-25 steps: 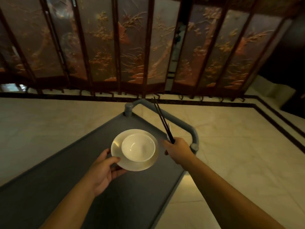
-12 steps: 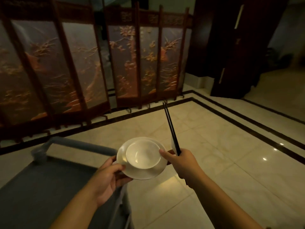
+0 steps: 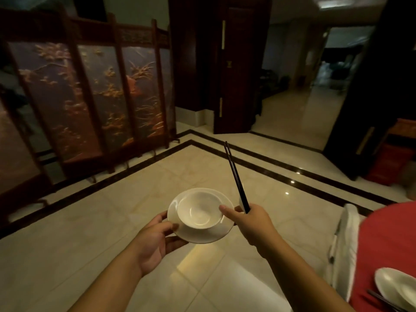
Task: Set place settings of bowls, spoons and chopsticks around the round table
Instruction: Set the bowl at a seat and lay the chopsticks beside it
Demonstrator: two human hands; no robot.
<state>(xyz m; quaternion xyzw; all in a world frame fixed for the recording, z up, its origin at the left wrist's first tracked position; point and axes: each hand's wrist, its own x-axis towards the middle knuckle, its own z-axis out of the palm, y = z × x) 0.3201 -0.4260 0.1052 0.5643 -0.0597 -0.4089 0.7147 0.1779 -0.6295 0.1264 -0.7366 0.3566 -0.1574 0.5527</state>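
Head view. The left hand (image 3: 157,242) pinches the near rim of a round, glossy cream ceramic saucer (image 3: 200,233), thumb on top and fingers beneath; a small, empty white ceramic bowl (image 3: 198,210) sits upright in its centre. The right hand (image 3: 254,224) is closed around a pair of slim black chopsticks (image 3: 236,179), held near their lower end so that the sticks rise, tilted slightly left, while its thumb rests against the bowl's right rim. A sliver of white beside the chopsticks may be a spoon; this cannot be confirmed. The set is carried in mid-air above the polished cream marble floor (image 3: 112,221), well apart from any surface. At the right edge lies the red-clothed round table (image 3: 387,244), bearing a white plate (image 3: 396,287) with dark chopsticks beside it.

Step in hand, as judged: transport of one place setting towards the table. The next move calls for turning right, lowering the saucer level onto bare cloth, then laying the chopsticks beside it.
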